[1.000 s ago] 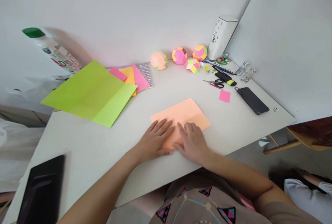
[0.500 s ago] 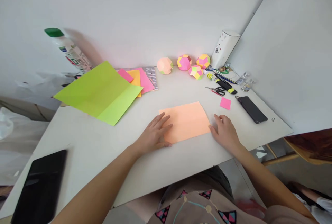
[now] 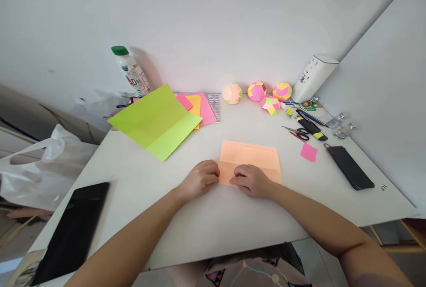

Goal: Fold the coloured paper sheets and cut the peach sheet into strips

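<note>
A peach paper sheet [image 3: 246,153] lies flat on the white table [image 3: 186,220], with a crease running across it. My left hand [image 3: 201,179] is closed at the sheet's lower left corner, its fingertips pinching the edge. My right hand [image 3: 253,181] is also closed, with curled fingers at the sheet's near edge, a short way right of my left. Part of that near edge is hidden under my right hand.
A large green paper sheet [image 3: 153,123] lies at back left, over pink and orange papers [image 3: 207,112]. Several paper balls [image 3: 257,91] stand by the wall. Scissors [image 3: 301,133], a pink paper square [image 3: 309,152] and a black pouch [image 3: 349,167] lie right; a black tablet [image 3: 73,229] left.
My right hand has moved left from the sheet's right side onto its near edge. My left hand has gone from spread fingers to a pinch at the corner. The sheet has turned slightly.
</note>
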`<state>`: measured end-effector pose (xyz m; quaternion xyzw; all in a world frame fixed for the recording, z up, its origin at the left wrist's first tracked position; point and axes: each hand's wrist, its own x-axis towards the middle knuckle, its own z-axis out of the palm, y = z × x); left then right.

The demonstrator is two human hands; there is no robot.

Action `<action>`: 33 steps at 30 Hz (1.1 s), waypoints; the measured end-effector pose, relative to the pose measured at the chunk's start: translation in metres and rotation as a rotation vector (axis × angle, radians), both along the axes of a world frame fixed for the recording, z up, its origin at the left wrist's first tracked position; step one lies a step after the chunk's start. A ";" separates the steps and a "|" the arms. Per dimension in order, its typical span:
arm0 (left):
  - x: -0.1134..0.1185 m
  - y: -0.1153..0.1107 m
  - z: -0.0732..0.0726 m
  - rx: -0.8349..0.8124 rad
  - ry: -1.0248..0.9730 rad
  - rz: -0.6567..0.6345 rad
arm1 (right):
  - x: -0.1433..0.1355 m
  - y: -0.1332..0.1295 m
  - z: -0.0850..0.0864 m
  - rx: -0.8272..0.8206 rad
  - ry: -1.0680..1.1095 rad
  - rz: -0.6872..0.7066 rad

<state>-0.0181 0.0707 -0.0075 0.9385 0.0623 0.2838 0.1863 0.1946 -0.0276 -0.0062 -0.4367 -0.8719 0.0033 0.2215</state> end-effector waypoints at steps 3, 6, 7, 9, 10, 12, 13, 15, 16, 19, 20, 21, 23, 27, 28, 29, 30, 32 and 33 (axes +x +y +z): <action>-0.002 0.004 0.001 -0.009 0.044 -0.025 | 0.006 -0.005 0.004 -0.011 -0.006 0.011; -0.003 0.005 0.003 -0.022 0.068 -0.038 | 0.005 -0.006 0.008 -0.014 -0.048 0.017; -0.003 0.005 0.004 -0.025 0.071 -0.044 | 0.003 -0.007 0.008 -0.007 -0.069 0.021; -0.003 0.004 0.005 -0.028 0.073 -0.054 | -0.004 -0.007 0.008 0.013 -0.107 0.048; -0.003 0.003 0.005 -0.029 0.072 -0.057 | -0.008 -0.008 0.008 0.022 -0.120 0.070; -0.004 0.003 0.005 -0.031 0.066 -0.055 | -0.016 -0.010 0.009 0.024 -0.139 0.109; -0.004 0.003 0.004 -0.033 0.063 -0.051 | -0.020 -0.011 0.010 0.010 -0.151 0.121; -0.004 0.003 0.004 -0.038 0.058 -0.038 | -0.025 -0.013 0.012 -0.030 -0.176 0.121; -0.004 0.003 0.004 -0.040 0.058 -0.031 | -0.026 -0.013 0.013 -0.049 -0.185 0.118; -0.005 0.005 0.003 -0.035 0.065 -0.022 | -0.027 -0.013 0.016 -0.095 -0.199 0.119; -0.005 0.006 0.003 -0.027 0.071 -0.024 | -0.027 -0.012 0.017 -0.103 -0.201 0.119; -0.006 0.006 0.004 -0.016 0.080 -0.027 | -0.027 -0.012 0.017 -0.108 -0.204 0.118; -0.006 0.007 0.005 0.016 0.106 -0.035 | -0.028 -0.012 0.017 -0.107 -0.211 0.116; -0.005 0.001 0.010 0.106 0.202 -0.030 | -0.030 -0.012 0.014 -0.092 -0.241 0.108; -0.005 -0.002 0.012 0.130 0.231 -0.019 | -0.030 -0.012 0.013 -0.084 -0.250 0.106; -0.004 -0.006 0.013 0.153 0.261 -0.005 | -0.030 -0.013 0.012 -0.074 -0.259 0.106; -0.003 -0.010 0.015 0.175 0.289 0.011 | -0.029 -0.013 0.011 -0.064 -0.266 0.107; -0.003 -0.019 0.018 0.212 0.341 0.044 | -0.029 -0.014 0.010 -0.044 -0.277 0.115; -0.003 -0.023 0.019 0.227 0.363 0.059 | -0.028 -0.014 0.010 -0.037 -0.280 0.120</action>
